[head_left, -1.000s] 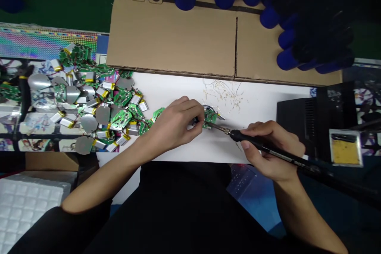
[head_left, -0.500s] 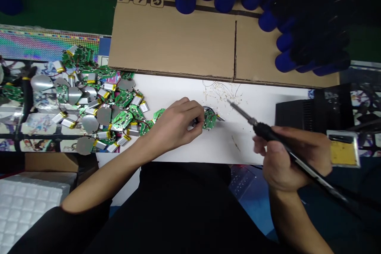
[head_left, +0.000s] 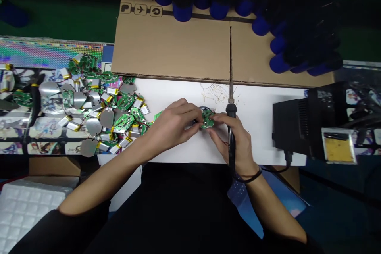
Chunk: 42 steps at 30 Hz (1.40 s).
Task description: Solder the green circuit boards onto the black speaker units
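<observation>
My left hand (head_left: 175,123) pinches a small green circuit board (head_left: 207,120) from the left, with a round dark part (head_left: 204,109) showing just behind it. My right hand (head_left: 235,139) grips a black soldering iron (head_left: 231,127) by its handle, and the fingertips also touch the board's right side. The iron's metal shaft (head_left: 231,93) points straight away from me, clear of the board. Its tip is hard to make out against the cardboard. Fingers hide part of the board.
A heap of green boards, pouch batteries and round grey discs (head_left: 110,107) lies to the left on a printed mat. Solder scraps and wire bits (head_left: 216,93) lie on the white sheet (head_left: 262,127). A black soldering station (head_left: 297,123) and yellow sponge tray (head_left: 338,147) stand right.
My right hand has come back left from the right side, and its fingers now touch the board. The iron has swung to point straight ahead. The left hand stays nearly still.
</observation>
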{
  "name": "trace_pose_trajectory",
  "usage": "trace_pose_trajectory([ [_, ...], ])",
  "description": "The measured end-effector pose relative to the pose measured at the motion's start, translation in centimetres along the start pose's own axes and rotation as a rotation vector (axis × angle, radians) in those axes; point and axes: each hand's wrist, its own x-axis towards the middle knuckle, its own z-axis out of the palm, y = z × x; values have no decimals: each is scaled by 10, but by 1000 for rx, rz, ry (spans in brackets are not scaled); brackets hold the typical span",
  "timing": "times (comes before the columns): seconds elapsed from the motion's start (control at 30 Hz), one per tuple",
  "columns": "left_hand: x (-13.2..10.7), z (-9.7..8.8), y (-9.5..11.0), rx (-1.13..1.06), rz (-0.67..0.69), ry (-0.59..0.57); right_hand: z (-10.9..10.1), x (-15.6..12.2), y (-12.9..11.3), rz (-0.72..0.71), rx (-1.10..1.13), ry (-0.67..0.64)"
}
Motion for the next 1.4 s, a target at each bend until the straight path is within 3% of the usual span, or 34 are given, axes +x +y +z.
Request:
trace_pose_trajectory([
  [0.23, -3, 3, -7, 191, 180, 75, -11, 11, 10, -17, 68, -94],
  [0.43, 3, -3, -9, 222, 303, 12, -11, 15, 13, -30, 104, -91],
  [0.63, 15, -11, -5, 279, 339, -136, -13, 11, 6, 1, 103, -48],
  [0.73, 20, -14, -2, 278, 340, -177, -19, 4, -5, 92, 125, 93],
  [0.87, 24, -16, -1, 256, 310, -216, -31, -8, -19, 225, 363, 413],
  [0.93, 24, -17, -1, 232, 301, -223, -38, -19, -22, 237, 399, 459],
  [1.17, 26, -20, 0, 211, 301, -242, -49, -55, -24, 1, -45, 320],
  [1.3, 26, -21, 0, 267, 311, -250, -45, -50, -26, -7, -98, 197],
  [1.4, 26, -20, -1, 271, 316, -246, -41, -47, -23, -31, -97, 191],
])
